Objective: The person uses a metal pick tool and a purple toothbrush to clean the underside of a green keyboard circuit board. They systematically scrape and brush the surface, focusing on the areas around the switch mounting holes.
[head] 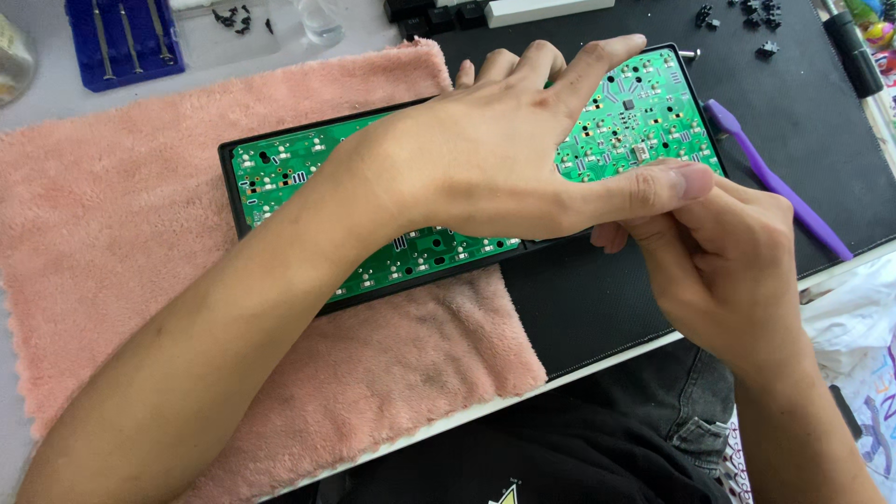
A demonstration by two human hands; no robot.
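Observation:
A green circuit board (280,173) in a black frame lies across a pink towel (103,215) and a black mat (597,299). My left hand (495,149) reaches over the board from the left, palm down, fingers spread on its right half, thumb stretched along the near edge. My right hand (719,252) is at the board's near right edge, fingers curled under the left thumb; whether it pinches anything is hidden.
A purple plastic pry tool (775,182) lies on the mat right of the board. A blue case of small screwdrivers (121,37) sits at the back left. Small black parts (742,19) and screws (238,19) are scattered along the back. The table edge runs near my lap.

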